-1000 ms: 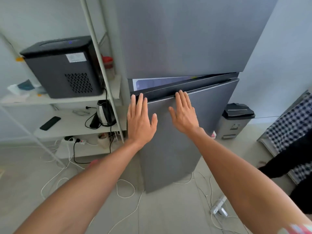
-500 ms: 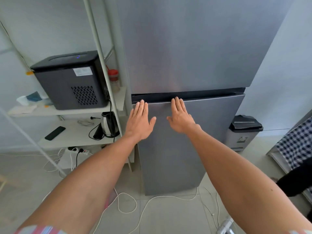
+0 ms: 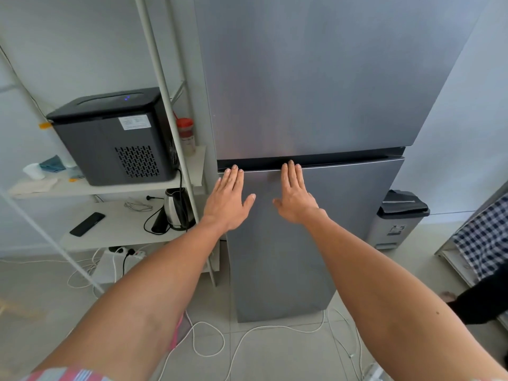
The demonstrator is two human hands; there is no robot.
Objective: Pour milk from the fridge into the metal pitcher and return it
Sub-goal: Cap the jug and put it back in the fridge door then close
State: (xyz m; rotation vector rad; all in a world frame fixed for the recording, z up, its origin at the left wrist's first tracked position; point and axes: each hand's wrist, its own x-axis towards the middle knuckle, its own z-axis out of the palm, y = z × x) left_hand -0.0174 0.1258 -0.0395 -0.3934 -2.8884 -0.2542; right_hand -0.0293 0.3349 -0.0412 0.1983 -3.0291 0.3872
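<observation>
A tall grey two-door fridge (image 3: pixel 316 78) fills the middle of the view, and both its doors are closed. My left hand (image 3: pixel 228 200) lies flat on the lower door (image 3: pixel 343 215) near its top left corner, fingers apart, holding nothing. My right hand (image 3: pixel 295 196) rests flat on the same door a little to the right, fingertips at the dark handle groove (image 3: pixel 343 160). No milk and no metal pitcher are in view.
A white shelf rack (image 3: pixel 154 78) stands left of the fridge with a black machine (image 3: pixel 115 136), a kettle (image 3: pixel 174 213) and a remote (image 3: pixel 87 224). White cables (image 3: pixel 209 350) trail over the floor. A bin (image 3: pixel 398 218) sits right of the fridge; another person's dark sleeve (image 3: pixel 481 303) is at far right.
The lower fridge door, ajar a second ago, has swung shut under both my flat hands. The view has tilted up slightly.
</observation>
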